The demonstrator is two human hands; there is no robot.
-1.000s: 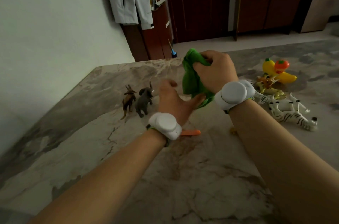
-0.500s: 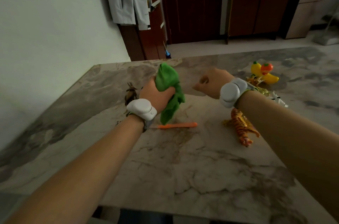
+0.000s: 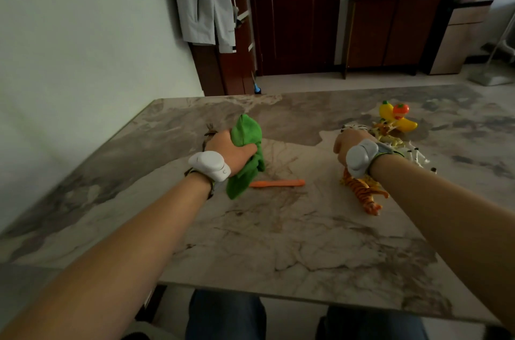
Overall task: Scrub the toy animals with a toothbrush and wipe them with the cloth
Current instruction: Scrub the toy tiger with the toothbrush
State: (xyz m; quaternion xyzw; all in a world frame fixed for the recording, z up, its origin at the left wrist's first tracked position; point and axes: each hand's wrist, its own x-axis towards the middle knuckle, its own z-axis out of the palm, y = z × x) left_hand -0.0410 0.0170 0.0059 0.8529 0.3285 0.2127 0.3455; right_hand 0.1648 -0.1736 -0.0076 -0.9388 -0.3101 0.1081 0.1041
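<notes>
Risk, as I judge it: my left hand holds the bunched green microfibre cloth right in front of a small brown plastic animal standing at the left of the marbled stone surface; a careless sweep of cloth or knuckles could topple it. Second risk: the loose heap of striped and spotted plastic animals at centre right looks tangled leg over leg, so lifting one may drag its neighbours toward the yellow toy banana. Left hand: fingers closed tight round the cloth, whose tail hangs down toward the surface. Right hand: fingers curled down over a white black-striped toy at the heap's left edge; I cannot tell whether it has a grip. Orange plastic toothbrush: lying flat between the two hands, just right of the cloth's tail, touched by neither. Orange striped toy tiger: on its side, just below my right wrist in the frame.
</notes>
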